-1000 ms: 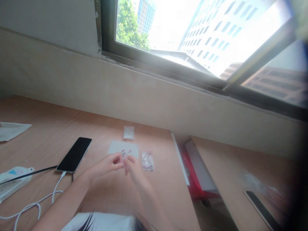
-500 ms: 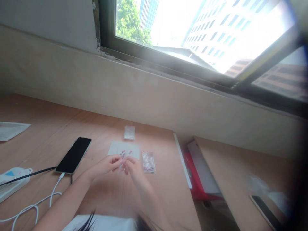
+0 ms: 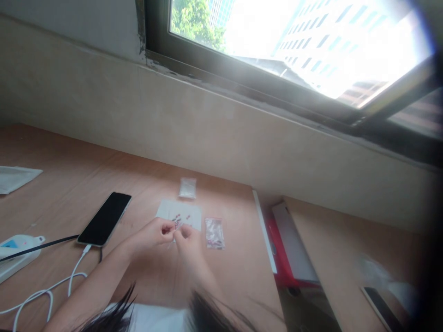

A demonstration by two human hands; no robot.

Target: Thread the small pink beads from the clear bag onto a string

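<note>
My left hand [image 3: 159, 230] and my right hand [image 3: 187, 237] meet fingertip to fingertip over the near edge of a white sheet [image 3: 166, 208]. Both are closed in a pinch. Whatever sits between the fingertips is too small to make out. Several small reddish-pink pieces [image 3: 177, 219], perhaps beads, lie on the sheet just beyond my fingers. Right of my right hand is a clear bag [image 3: 214, 233] with some pinkish bits near its bottom. Behind the sheet lies another small clear bag [image 3: 187, 188] with whitish contents.
A black-screened phone [image 3: 104, 219] with a white cable [image 3: 71, 279] lies to the left, beside a white power strip [image 3: 20, 251]. A white packet [image 3: 19, 177] is at the far left. Past the table's right edge are a red object [image 3: 277, 249] and a second table [image 3: 332, 249] bearing another phone [image 3: 382, 306].
The view has tilted and shifted slightly. My hands stay together over the sheet's near edge, their fingers still pinched, with my right fingers now drawn a little closer to my left.
</note>
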